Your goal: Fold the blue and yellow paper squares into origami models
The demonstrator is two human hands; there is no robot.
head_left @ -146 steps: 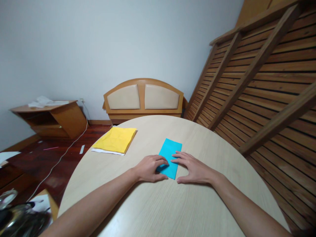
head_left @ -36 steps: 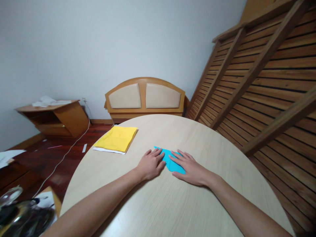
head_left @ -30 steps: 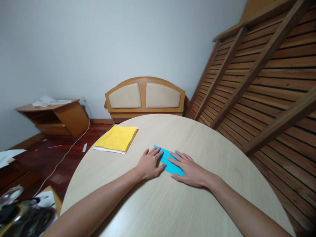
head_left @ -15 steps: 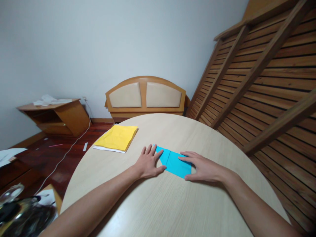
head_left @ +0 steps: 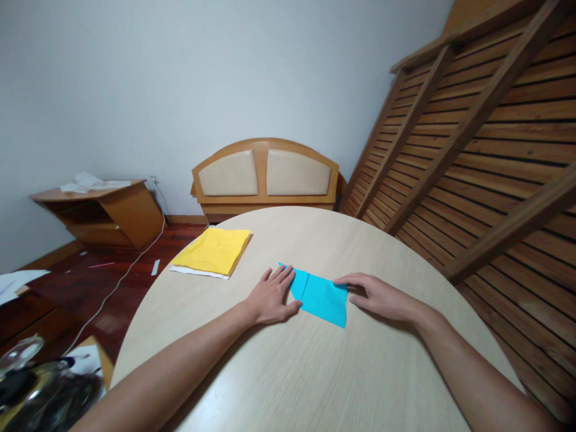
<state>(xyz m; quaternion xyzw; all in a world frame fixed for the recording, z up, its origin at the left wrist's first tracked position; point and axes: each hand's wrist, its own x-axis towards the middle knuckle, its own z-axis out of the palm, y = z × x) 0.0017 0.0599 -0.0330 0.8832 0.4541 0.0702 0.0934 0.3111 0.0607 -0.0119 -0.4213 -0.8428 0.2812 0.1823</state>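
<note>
A folded sheet of blue paper [head_left: 323, 297] lies on the round table [head_left: 288, 378], with a crease line crossing it left of its middle. My left hand [head_left: 272, 297] rests flat over its left end, fingers stretched and thumb at the lower edge; that end is partly hidden under the fingers. At the paper's upper right corner, the fingertips of my right hand [head_left: 378, 295] touch the sheet. The right thumb sits apart from those fingers, just beyond the right edge, and nothing is gripped between them.
Yellow paper [head_left: 213, 251] lies on white sheets at the table's left edge. Beyond the table stands a padded headboard [head_left: 265, 171]. Wooden slats [head_left: 477, 150] lean along the right. A low cabinet [head_left: 108, 213] and a white cable [head_left: 130, 267] are at left.
My right hand has slid from the paper's right end toward its upper right corner, with the thumb off the lower corner. The left fingers have drawn closer together.
</note>
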